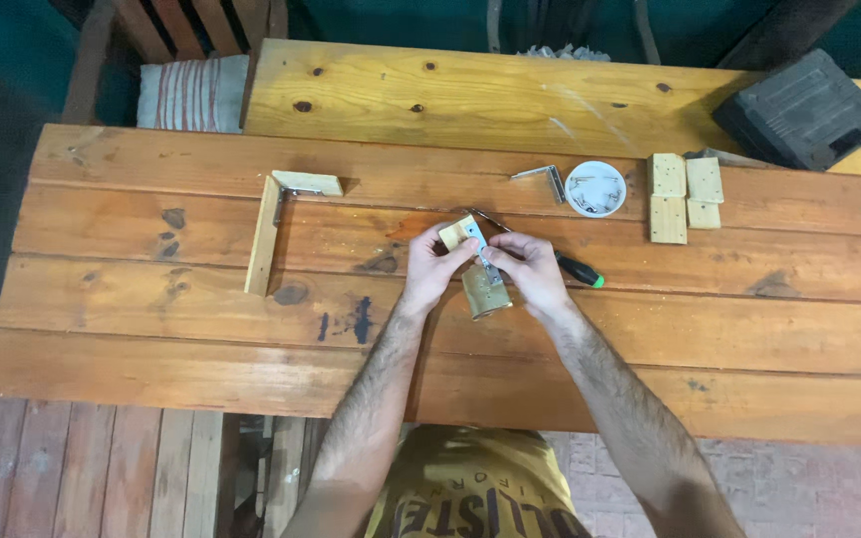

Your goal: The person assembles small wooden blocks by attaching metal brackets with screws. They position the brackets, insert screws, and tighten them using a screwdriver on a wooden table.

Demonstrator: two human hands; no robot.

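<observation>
Holding our work just above the plank table [151,339], we pinch a small pale wood block [455,234] in our left hand [429,267], fingers closed on it so its face stays square. Our right hand [532,271] closes around a metal angle bracket [484,257], pressing it against that block and a darker, rougher wood piece [485,291] beneath. A screwdriver [575,267] with black handle and green tip lies touching the right hand, within easy reach. Farther out on the left rests an L-shaped wooden corner [269,224], already joined by a bracket. Beyond, a spare bracket [548,179] sits beside a round white dish [596,188], then four smooth pale blocks [683,197], and a dark plastic case [804,110] at the far edge.
</observation>
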